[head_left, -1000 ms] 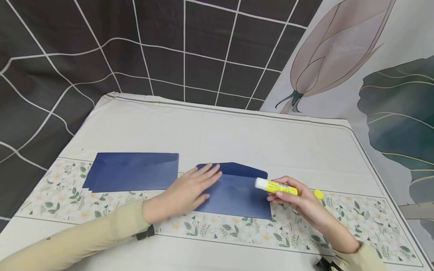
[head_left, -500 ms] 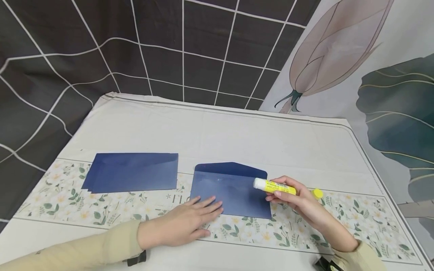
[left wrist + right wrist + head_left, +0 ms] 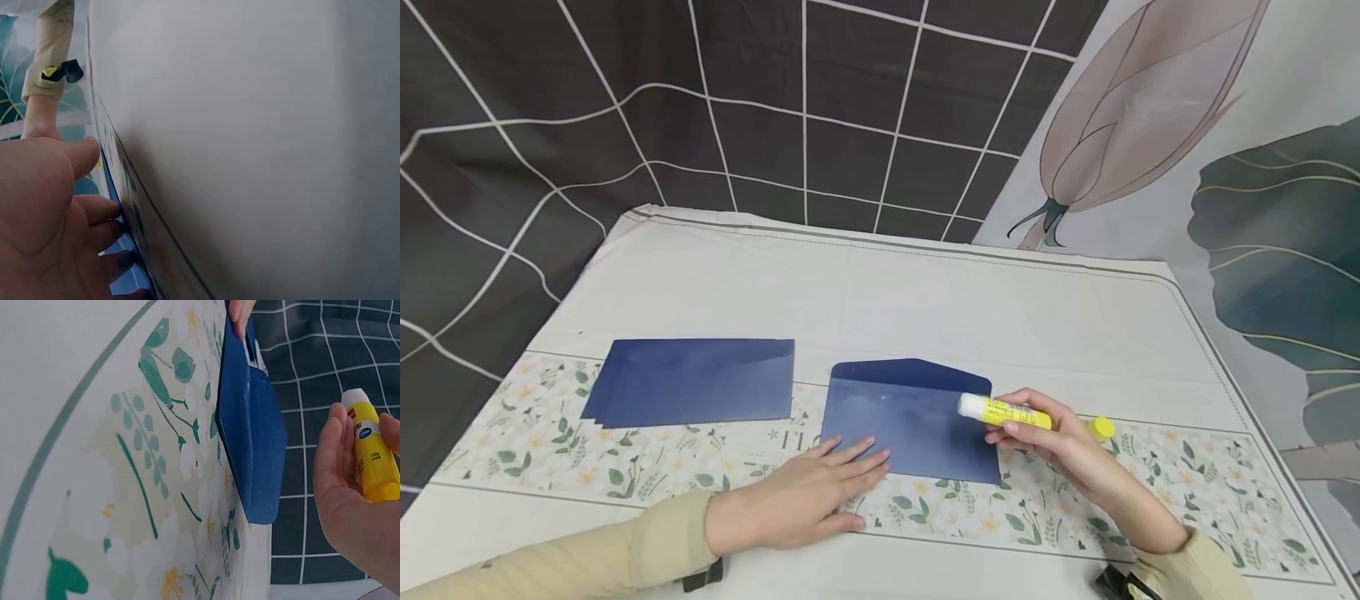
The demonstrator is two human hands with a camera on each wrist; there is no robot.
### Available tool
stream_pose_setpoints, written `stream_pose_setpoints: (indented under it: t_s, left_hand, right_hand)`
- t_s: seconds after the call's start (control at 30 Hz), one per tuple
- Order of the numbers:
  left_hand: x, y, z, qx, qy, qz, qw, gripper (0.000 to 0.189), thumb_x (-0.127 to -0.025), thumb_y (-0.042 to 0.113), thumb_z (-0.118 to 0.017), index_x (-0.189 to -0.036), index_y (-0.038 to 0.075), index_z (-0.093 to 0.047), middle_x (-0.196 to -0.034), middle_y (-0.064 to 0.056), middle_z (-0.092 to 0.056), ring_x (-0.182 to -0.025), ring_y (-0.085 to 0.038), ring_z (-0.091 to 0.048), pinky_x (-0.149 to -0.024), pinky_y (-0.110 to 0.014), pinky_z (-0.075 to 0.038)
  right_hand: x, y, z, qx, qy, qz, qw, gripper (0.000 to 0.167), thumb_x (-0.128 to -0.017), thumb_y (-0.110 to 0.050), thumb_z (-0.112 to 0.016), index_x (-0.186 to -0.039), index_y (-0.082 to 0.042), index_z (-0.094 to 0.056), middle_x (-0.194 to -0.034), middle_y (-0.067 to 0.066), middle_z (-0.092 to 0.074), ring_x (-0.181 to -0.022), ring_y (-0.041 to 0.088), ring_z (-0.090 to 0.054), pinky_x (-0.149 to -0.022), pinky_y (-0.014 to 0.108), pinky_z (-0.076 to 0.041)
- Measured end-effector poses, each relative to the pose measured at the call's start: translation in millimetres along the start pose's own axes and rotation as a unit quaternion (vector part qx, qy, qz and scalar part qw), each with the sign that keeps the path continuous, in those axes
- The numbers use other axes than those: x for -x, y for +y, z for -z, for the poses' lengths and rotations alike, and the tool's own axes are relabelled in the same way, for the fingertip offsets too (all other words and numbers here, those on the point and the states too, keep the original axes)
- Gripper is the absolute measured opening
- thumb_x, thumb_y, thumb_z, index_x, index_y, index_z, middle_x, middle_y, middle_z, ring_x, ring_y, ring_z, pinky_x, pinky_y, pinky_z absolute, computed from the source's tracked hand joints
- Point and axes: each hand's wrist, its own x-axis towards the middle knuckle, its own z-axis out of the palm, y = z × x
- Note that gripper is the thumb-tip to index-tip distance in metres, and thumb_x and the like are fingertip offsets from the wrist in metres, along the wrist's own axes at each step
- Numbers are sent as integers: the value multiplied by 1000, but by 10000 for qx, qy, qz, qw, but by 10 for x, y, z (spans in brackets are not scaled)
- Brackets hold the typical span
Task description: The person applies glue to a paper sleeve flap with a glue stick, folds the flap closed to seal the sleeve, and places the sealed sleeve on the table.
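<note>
A dark blue envelope (image 3: 917, 429) lies on the table with its flap (image 3: 917, 372) raised away from me. My left hand (image 3: 808, 496) rests on its lower left corner, fingers straight and spread. In the left wrist view the fingertips (image 3: 122, 259) touch the blue edge. Above the envelope's right side, my right hand (image 3: 1052, 433) holds a yellow glue stick (image 3: 1011, 412) between thumb and fingers. The stick's white end points left, over the envelope; it shows uncapped in the head view. The right wrist view shows the glue stick's label (image 3: 369, 434) and the envelope (image 3: 250, 437) beyond.
Several blue envelopes (image 3: 696, 382) lie in a slightly fanned stack to the left. A yellow cap (image 3: 1102, 428) stands on the tablecloth just behind my right hand. The white cloth (image 3: 850, 283) has a floral band, and a dark gridded curtain (image 3: 760, 108) hangs behind the table.
My left hand has slid from the envelope's flap and upper left down to its lower left corner. The right hand with the glue stick has drifted only slightly left.
</note>
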Motion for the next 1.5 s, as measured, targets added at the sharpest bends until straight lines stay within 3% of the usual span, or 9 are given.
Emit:
stream_pose_setpoints:
  t_s: [0.3,0.53,0.73,0.83,1.0,1.13,1.33,1.4,1.5]
  left_hand:
    - [-29,-47,2,-228,59,166,9996,61,-100,45,-40,-150,11,-32,-158,-2,-25,-148,-23,-18,-118,-53,-22]
    - [-20,-77,6,-68,-21,194,9998,61,-101,45,-40,-150,10,-32,-159,-3,-24,-148,-25,-18,-116,-56,-23]
    - [-19,-44,36,-81,-202,290,9993,62,-100,46,-40,-151,11,-30,-160,-1,-22,-149,-23,-16,-117,-54,-21]
    - [-22,-40,51,-77,-273,310,9991,63,-100,45,-41,-151,11,-30,-160,-1,-22,-149,-23,-16,-118,-53,-21]
    - [-24,-46,65,-74,-367,314,9988,65,-99,46,-43,-151,11,-29,-160,-1,-21,-149,-23,-15,-118,-53,-21]
    - [-29,-50,82,-87,-429,325,9985,66,-98,46,-45,-152,11,-29,-160,-1,-20,-149,-24,-15,-118,-53,-21]
    - [-33,-35,129,-148,-526,345,9979,67,-97,45,-49,-151,11,-30,-160,-1,-21,-149,-24,-16,-118,-53,-21]
    - [-33,-29,143,-179,-551,345,9977,68,-96,45,-50,-151,11,-30,-160,-1,-22,-149,-24,-16,-118,-53,-22]
    - [-36,-26,154,-191,-578,344,9976,68,-96,45,-51,-151,11,-31,-160,-1,-22,-149,-24,-16,-118,-53,-22]
  right_hand:
    - [-30,-2,16,119,18,14,9999,27,-99,-5,-48,-122,-14,-56,-115,5,-60,-99,15,-70,-89,28,-55]
    - [-105,-50,6,854,441,89,9953,23,-97,-9,-54,-120,-9,-54,-104,8,-67,-90,15,-71,-83,32,-58]
    - [-152,-107,4,1459,782,359,9855,26,-95,-6,-56,-116,4,-45,-90,14,-71,-78,18,-71,-73,35,-59]
    - [-178,-135,2,2119,1020,315,9714,26,-94,-10,-61,-111,3,-47,-89,21,-69,-73,21,-71,-68,35,-59]
    - [-219,-156,0,3301,1354,91,9341,28,-91,-22,-66,-108,-4,-54,-86,14,-70,-65,20,-68,-55,29,-56]
    - [-275,-127,9,4193,1469,243,8956,26,-91,-28,-67,-105,-8,-57,-74,3,-69,-56,12,-62,-45,23,-46]
    - [-353,-68,25,5238,1532,643,8355,25,-90,-27,-67,-103,-8,-58,-53,-7,-53,-42,3,-42,-40,21,-36]
    - [-364,-57,23,5374,1522,678,8267,25,-90,-27,-67,-104,-7,-58,-51,-8,-50,-41,2,-40,-40,20,-35]
    - [-373,-46,15,5409,1492,665,8251,25,-90,-27,-67,-104,-7,-59,-54,-8,-52,-43,2,-42,-41,20,-36]
